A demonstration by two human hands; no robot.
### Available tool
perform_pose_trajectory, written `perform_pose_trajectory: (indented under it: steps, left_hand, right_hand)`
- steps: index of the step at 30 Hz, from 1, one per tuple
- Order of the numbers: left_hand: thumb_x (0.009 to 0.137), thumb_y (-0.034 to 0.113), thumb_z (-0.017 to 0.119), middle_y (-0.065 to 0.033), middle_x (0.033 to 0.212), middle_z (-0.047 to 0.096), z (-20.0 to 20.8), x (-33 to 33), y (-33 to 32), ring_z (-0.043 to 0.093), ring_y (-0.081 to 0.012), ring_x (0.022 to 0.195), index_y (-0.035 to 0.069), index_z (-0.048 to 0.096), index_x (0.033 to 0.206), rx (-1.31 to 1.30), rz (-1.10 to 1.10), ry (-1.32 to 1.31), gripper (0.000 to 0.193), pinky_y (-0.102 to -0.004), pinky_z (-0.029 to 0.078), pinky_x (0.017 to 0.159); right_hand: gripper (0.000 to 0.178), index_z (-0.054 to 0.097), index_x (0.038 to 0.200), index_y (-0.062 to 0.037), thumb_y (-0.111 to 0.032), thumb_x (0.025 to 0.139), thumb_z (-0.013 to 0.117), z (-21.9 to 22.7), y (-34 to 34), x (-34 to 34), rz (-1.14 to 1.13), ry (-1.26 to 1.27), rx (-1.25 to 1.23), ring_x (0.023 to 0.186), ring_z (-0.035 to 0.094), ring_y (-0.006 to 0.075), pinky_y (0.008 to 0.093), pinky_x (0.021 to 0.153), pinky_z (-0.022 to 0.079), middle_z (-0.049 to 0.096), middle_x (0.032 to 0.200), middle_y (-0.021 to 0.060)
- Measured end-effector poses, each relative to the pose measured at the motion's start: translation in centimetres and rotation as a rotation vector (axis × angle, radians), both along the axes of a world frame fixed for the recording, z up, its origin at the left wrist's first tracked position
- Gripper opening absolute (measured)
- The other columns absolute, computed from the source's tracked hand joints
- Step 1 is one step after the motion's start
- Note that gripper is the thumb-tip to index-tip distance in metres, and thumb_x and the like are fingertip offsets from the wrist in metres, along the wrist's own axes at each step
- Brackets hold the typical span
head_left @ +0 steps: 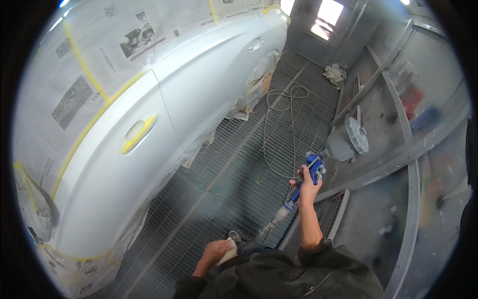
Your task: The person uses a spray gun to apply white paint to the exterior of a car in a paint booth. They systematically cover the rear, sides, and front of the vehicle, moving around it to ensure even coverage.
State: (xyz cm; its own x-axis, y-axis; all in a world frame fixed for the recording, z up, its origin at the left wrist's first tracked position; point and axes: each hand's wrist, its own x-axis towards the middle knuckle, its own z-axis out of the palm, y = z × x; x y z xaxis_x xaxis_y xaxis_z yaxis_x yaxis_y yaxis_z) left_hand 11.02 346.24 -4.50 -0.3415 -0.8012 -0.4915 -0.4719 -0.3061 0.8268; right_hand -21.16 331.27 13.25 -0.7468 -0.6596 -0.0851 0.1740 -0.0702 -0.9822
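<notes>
My right hand (309, 188) is wrapped round the handle of a blue spray gun (313, 162). A grey lidded paint cup (344, 142) sits on the gun, tilted to the right. Below the handle, a clear cylindrical fitting (282, 213) leads down toward my body. My left hand (215, 252) is low, near my waist, closed on a white cloth (229, 251). To the left stands a car body side with white painted panels (191, 94), apart from both hands. Yellow tape marks a door handle (135, 133) on it.
Newspaper masking (74, 55) edged with yellow tape covers the car's upper part. A thin hose (265, 134) loops across the grated floor (224, 172). Metal wall panels (368, 84) with ribs run along the right. A crumpled heap of cloth or paper (335, 74) lies by the far wall.
</notes>
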Motion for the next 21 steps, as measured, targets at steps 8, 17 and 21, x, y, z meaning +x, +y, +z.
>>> perform_pose_trajectory:
  steps: [8, 17, 21]
  left_hand:
    - [0.101, 0.043, 0.052, -0.0182, 0.065, 0.062, -2.0, 3.5, 1.6, 0.063, -0.0258, 0.063, -0.005, 0.068, 0.083, 0.029, 0.318, -0.125, 0.054, -0.0401, 0.047, 0.064]
    - [0.102, 0.042, 0.054, -0.0073, 0.060, 0.059, -1.3, 3.6, 2.4, 0.054, -0.0106, 0.059, -0.004, 0.069, 0.082, 0.062, 0.419, -0.055, 0.052, -0.0337, 0.045, 0.059]
    - [0.101, 0.038, 0.056, -0.0109, 0.064, 0.062, -1.3, 3.7, 2.6, 0.055, -0.0127, 0.062, -0.003, 0.070, 0.086, 0.042, 0.370, -0.125, 0.047, -0.0349, 0.046, 0.061]
  right_hand:
    - [0.024, 0.057, 0.119, -0.0022, -0.017, 0.099, 0.061, -3.4, 0.8, -5.1, -0.040, 0.034, 0.061, 0.092, 0.062, 0.0156, 0.0303, 0.051, 0.060, 0.065, 0.109, 0.0078]
    - [0.017, 0.056, 0.108, -0.0046, -0.017, 0.099, 0.062, -5.2, 0.9, -6.7, -0.116, 0.084, 0.158, 0.066, 0.057, 0.0126, 0.0295, 0.044, 0.050, 0.058, 0.079, 0.0042]
    - [0.015, 0.056, 0.106, -0.0064, -0.018, 0.099, 0.063, -4.7, 0.3, -6.2, -0.134, 0.106, 0.089, 0.061, 0.053, 0.0113, 0.0300, 0.043, 0.047, 0.055, 0.076, 0.0027]
